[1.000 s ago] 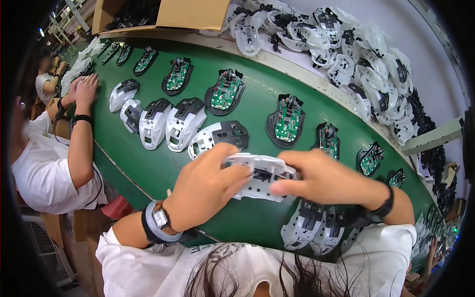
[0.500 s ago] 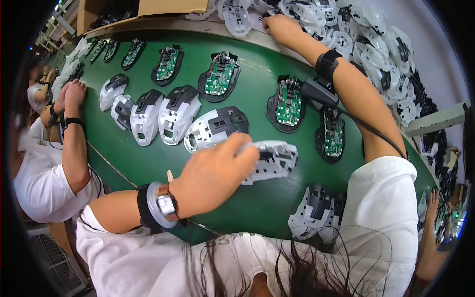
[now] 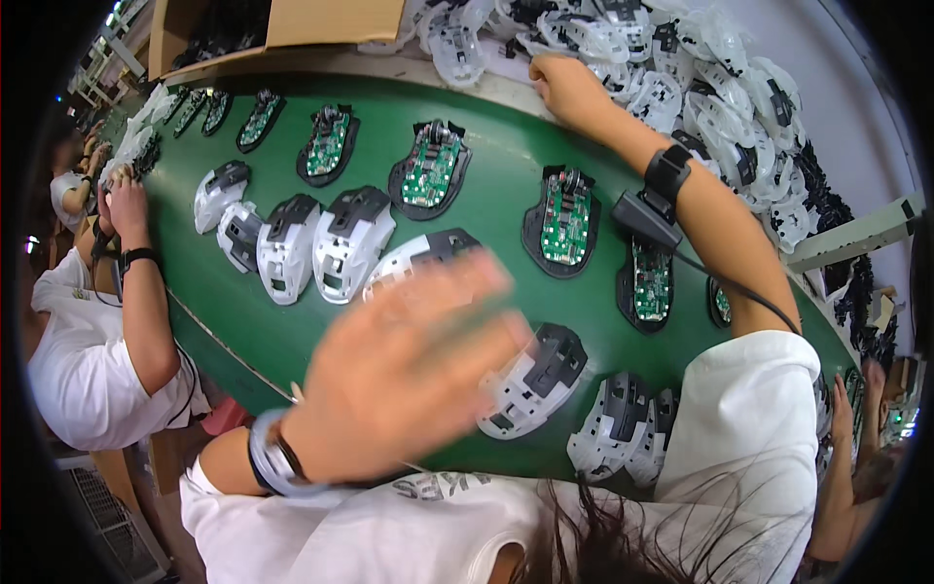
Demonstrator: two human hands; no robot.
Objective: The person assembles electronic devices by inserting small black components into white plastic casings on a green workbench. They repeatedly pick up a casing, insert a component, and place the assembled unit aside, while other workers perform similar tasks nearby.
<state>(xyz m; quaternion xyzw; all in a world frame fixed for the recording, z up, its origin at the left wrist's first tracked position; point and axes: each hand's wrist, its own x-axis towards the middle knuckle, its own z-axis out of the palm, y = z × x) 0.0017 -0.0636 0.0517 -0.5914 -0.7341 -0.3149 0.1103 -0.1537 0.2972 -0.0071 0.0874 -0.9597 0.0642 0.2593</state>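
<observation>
Head view: my left hand [image 3: 384,384] is a blur above the smooth green tabletop [image 3: 496,195], thumb and fingers spread with nothing visible between them; just beside its fingertips lies a white-and-dark-grey moulded plastic shell [image 3: 533,384], outer face up, and I cannot tell whether I touch it; my right hand [image 3: 574,92] reaches over the far edge to a heap of milky-white plastic shells [image 3: 720,102], its fingers curled at the near side, and whether they grip anything I cannot tell.

I judge the step in hand to be a reach for a piece at the heap, with the left hand free near the shell; the next move, to my mind, calls for fingertips that single out one piece without dragging its neighbours along.

The shell is domed and hard-looking, pierced by small rectangular cut-outs; a curved row of similar two-tone shells [image 3: 355,229] lies to its left; beyond stand out green circuit boards [image 3: 564,226], crowded with tiny parts, each set on a flat black base [image 3: 532,243] with a rounded near end; a boxy dark device [image 3: 647,219] sits at my right wrist, trailing a thin black cable.
</observation>
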